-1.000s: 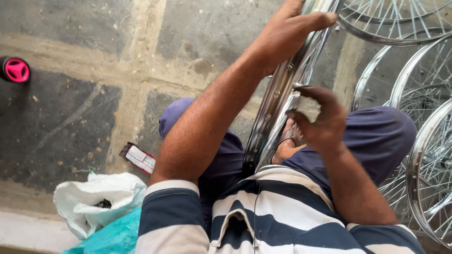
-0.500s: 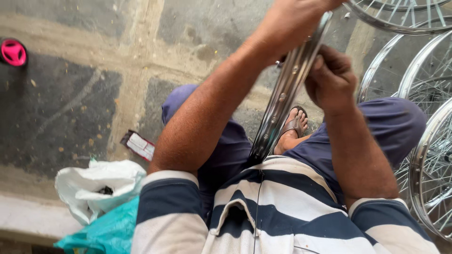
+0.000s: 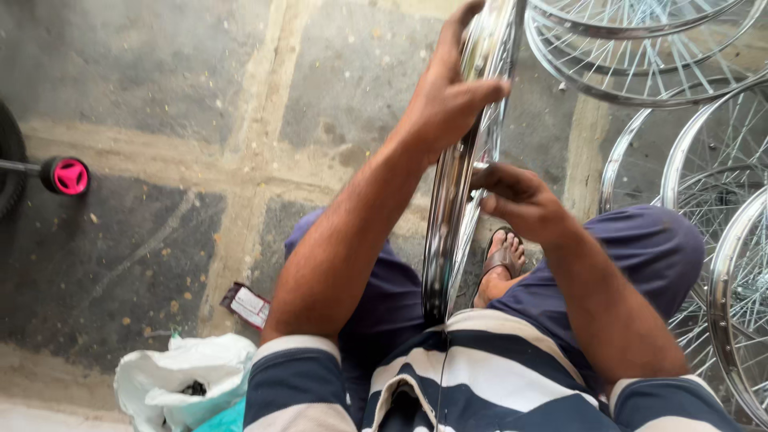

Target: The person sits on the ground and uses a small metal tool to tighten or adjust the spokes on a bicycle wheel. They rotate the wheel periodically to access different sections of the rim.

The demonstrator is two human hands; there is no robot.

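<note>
Both hands are on the shiny chrome spoked bicycle wheel rim (image 3: 464, 200), upright between the knees: left hand (image 3: 444, 100) clamped on its upper edge, right hand (image 3: 516, 200) apparently pinching at the spokes. Work in progress; finished-looking chrome wheels (image 3: 704, 160) lie alongside on the stone floor (image 3: 160, 96).

Your left hand (image 3: 444, 100) grips a rim (image 3: 468, 172) of bright chromed metal, glossy and smooth. The wheels (image 3: 704, 160) at right of frame show the same shiny metal, with thin wire spokes. The floor (image 3: 160, 96) is rough, matt stone, gritty. The bag (image 3: 180, 380) at lower left is thin crinkled plastic. Your shirt (image 3: 496, 384) is soft matt cloth.
</note>
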